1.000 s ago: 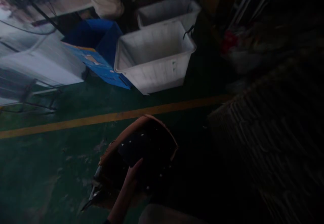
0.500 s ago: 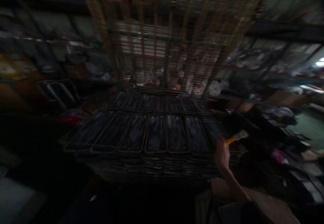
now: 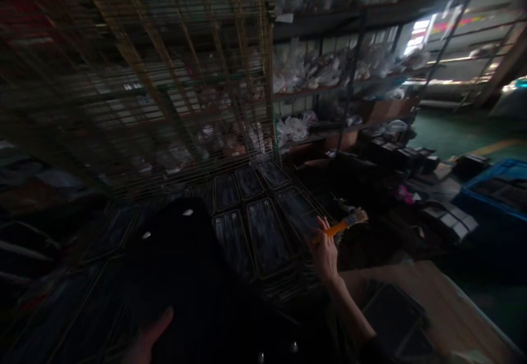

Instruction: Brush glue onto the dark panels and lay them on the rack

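My right hand (image 3: 324,251) is closed around the orange handle of a paintbrush (image 3: 338,228). Its bristles point to the right, clear of the trays. Just left of this hand lie flat, dark rectangular trays (image 3: 267,236) with rounded rims, stacked in rows and streaked on top. Low at the left, part of my left hand (image 3: 150,337) shows in front of dark cloth (image 3: 177,276) with pale round spots. One finger or thumb sticks out; the others are lost in shadow and blur, and so is anything in them.
A tall wire-mesh panel (image 3: 164,78) rises behind the trays. Shelves with plastic bags (image 3: 304,73) line the back wall. Right of me are a cardboard sheet (image 3: 444,303) with dark flat pieces on it, dark stacked blocks (image 3: 403,152) and a blue crate (image 3: 498,188).
The view has swung right, bringing the blue crate into sight. My left hand and the dark cloth have come into view. The paintbrush stays in my right hand.
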The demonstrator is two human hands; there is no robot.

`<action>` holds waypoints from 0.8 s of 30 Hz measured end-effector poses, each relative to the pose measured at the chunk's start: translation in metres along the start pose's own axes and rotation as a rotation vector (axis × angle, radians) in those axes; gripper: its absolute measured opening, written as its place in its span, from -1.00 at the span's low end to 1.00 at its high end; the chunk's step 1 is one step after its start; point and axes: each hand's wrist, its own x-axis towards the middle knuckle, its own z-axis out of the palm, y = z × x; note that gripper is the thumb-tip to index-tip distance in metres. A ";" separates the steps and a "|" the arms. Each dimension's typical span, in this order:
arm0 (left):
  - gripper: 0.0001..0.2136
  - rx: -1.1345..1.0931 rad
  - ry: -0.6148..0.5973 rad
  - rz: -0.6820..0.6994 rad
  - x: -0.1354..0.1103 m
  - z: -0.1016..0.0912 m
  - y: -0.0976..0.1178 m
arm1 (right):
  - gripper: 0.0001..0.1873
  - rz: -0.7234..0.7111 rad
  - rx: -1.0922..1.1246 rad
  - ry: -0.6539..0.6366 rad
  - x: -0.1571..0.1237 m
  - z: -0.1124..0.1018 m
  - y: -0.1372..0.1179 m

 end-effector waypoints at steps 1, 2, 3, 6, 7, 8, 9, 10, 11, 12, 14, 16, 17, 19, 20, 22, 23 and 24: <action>-0.65 -0.007 -0.029 0.004 0.016 0.009 0.010 | -0.84 0.020 0.006 0.013 -0.001 0.000 0.001; -0.65 -0.016 -0.062 0.007 0.032 0.019 0.020 | -0.84 0.039 0.006 0.027 -0.001 0.000 0.002; -0.66 -0.026 -0.099 0.007 0.048 0.029 0.030 | -0.85 0.055 0.002 0.040 -0.002 -0.001 0.002; -0.65 -0.068 -0.235 0.018 0.096 0.069 0.065 | -0.85 0.093 0.005 0.079 0.000 -0.004 0.002; -0.60 -0.103 -0.287 0.052 0.111 0.086 0.076 | -0.85 0.117 0.016 0.105 0.001 -0.006 0.002; -0.56 -0.170 -0.341 0.140 0.124 0.103 0.088 | -0.83 0.151 0.033 0.146 0.002 -0.007 0.002; -0.52 -0.223 -0.448 0.231 0.137 0.122 0.098 | -0.82 0.196 0.054 0.200 0.004 -0.008 0.003; -0.47 -0.277 -0.523 0.349 0.148 0.141 0.108 | -0.81 0.247 0.076 0.258 0.006 -0.009 0.004; -0.43 -0.316 -0.594 0.455 0.159 0.161 0.117 | -0.80 0.294 0.097 0.310 0.007 -0.010 0.005; -0.41 -0.351 -0.649 0.559 0.168 0.180 0.125 | -0.80 0.333 0.117 0.343 0.008 -0.010 0.006; -0.40 -0.383 -0.732 0.722 0.186 0.218 0.136 | -0.81 0.380 0.148 0.353 0.009 -0.008 0.007; -0.45 -0.350 -0.793 0.848 0.201 0.253 0.140 | -0.81 0.411 0.173 0.347 0.009 -0.006 0.006; -0.48 -0.311 -0.819 0.905 0.209 0.268 0.139 | -0.81 0.428 0.182 0.362 0.009 -0.004 0.005; -0.52 -0.191 -0.902 1.037 0.222 0.295 0.129 | -0.80 0.471 0.198 0.417 0.010 -0.002 0.004; -0.54 -0.129 -0.959 1.099 0.228 0.306 0.119 | -0.79 0.491 0.207 0.449 0.011 -0.001 0.003; -0.58 -0.041 -1.076 1.191 0.236 0.321 0.092 | -0.78 0.531 0.213 0.511 0.011 0.000 0.002; -0.60 0.008 -1.140 1.226 0.239 0.326 0.075 | -0.77 0.549 0.213 0.530 0.011 0.000 0.002; -0.64 0.058 -1.197 1.252 0.240 0.329 0.056 | -0.75 0.560 0.222 0.546 0.010 0.000 0.002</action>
